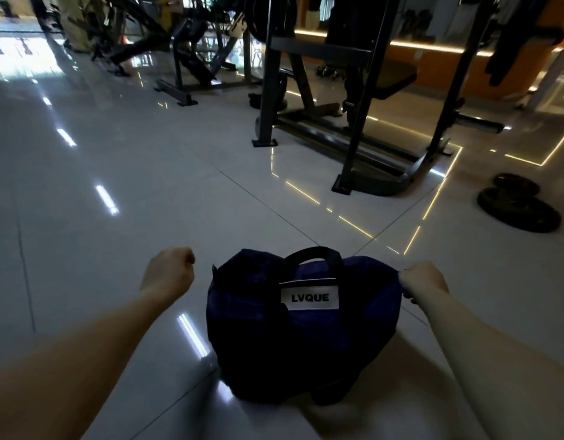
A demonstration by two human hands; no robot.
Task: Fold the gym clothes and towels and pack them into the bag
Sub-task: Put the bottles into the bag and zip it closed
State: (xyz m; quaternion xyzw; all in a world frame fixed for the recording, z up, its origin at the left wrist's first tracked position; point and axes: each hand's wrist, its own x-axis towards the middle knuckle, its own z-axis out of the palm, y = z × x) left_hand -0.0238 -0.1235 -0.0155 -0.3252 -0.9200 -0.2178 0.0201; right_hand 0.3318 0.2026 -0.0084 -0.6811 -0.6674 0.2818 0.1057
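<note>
Head view: your right hand (424, 281) pinches one end of the navy duffel bag (274, 338) on the tiled floor (147, 185). Your left hand (167, 272) has its fingers curled into an empty fist, apart from the bag. Bag's contents are hidden.

1 bag (302, 338); 2 hands (167, 271) (424, 281); 2 weight plates (518, 214) (515, 184)

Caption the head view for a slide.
Right hand grips the end of a blue bag on the gym floor; left hand fisted beside it.

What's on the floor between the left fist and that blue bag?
Nothing: only bare glossy floor tile separates the left hand from the bag, in the head view.
</note>
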